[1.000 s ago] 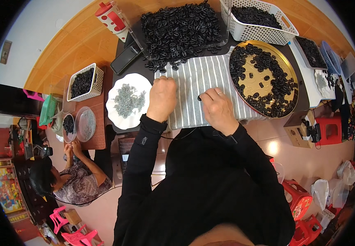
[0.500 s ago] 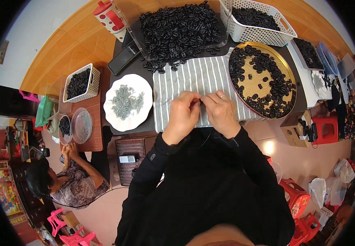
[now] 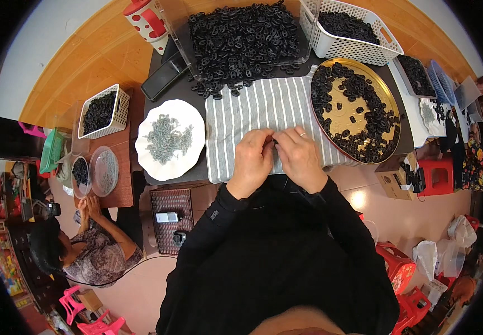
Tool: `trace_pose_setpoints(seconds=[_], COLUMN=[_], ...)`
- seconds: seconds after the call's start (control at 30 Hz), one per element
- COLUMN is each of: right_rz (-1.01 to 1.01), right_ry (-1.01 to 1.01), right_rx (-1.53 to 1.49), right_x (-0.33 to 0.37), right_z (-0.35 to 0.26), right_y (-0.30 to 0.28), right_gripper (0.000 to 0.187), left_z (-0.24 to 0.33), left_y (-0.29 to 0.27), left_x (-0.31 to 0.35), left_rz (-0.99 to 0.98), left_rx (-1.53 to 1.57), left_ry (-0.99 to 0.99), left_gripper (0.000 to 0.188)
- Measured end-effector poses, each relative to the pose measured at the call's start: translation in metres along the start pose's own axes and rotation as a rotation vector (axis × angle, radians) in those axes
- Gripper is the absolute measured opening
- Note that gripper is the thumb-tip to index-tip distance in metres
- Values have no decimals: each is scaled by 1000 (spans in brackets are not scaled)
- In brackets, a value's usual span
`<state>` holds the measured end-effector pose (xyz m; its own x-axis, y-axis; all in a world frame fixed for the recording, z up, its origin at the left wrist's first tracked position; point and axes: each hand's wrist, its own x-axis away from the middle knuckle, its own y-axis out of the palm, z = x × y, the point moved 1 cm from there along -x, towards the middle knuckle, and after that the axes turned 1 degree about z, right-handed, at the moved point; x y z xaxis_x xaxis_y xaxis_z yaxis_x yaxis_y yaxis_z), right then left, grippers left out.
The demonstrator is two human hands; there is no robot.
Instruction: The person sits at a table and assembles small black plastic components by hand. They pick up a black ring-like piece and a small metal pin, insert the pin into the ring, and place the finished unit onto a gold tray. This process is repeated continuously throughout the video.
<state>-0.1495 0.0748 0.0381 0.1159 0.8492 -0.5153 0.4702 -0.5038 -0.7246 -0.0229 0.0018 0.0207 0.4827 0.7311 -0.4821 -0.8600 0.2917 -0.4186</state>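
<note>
My left hand [image 3: 253, 160] and my right hand [image 3: 301, 158] meet over the near part of a grey-and-white striped cloth [image 3: 258, 106]. Both have their fingers pinched together around a small black plastic part [image 3: 276, 143], mostly hidden by the fingertips. Left of the cloth, a white scalloped plate [image 3: 147, 159] bears a heap of small grey metal springs [image 3: 166, 139]. On the right, a round gold tray [image 3: 346, 106] carries many small black oval parts [image 3: 358, 84]. Beyond the cloth, a clear bin [image 3: 304, 53] is heaped with black two-holed pieces [image 3: 241, 39], some spilled at its front.
A white perforated basket [image 3: 358, 49] of black parts stands back right. Back left are a phone [image 3: 164, 78] and a dotted cup [image 3: 151, 25]. Another person [image 3: 93, 251] sits at the brown side table [image 3: 127, 184], which holds containers. Red stools [image 3: 395, 268] stand right.
The whole view has shifted slightly. My hands stay joined over the cloth, with the fingers only a little changed in position.
</note>
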Motion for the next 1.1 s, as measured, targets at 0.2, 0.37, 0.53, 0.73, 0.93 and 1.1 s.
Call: trace_pose_setpoints(seconds=[0.2, 0.37, 0.53, 0.73, 0.93, 1.1], right_rz=[-27, -79, 20, 86, 115, 113], right_ry=[76, 196, 449, 286, 190, 219], right_rx=[-33, -228, -680, -659, -544, -543], right_x=[-2, 0, 4, -2, -5, -4], right_z=[-2, 4, 18, 17, 13, 12], right_y=[4, 2, 6, 13, 15, 15], right_gripper=[25, 22, 14, 14, 13, 14], left_z=[-3, -4, -6, -5, -5, -5], left_y=[0, -1, 0, -1, -2, -2], left_x=[2, 2, 2, 2, 1, 1], left_rz=[-3, -4, -24, -41, -49, -54], left_rx=[22, 63, 89, 105, 99, 114], left_ry=[-57, -80, -83, -106, -107, -94], left_gripper=[29, 32, 37, 42, 43, 42])
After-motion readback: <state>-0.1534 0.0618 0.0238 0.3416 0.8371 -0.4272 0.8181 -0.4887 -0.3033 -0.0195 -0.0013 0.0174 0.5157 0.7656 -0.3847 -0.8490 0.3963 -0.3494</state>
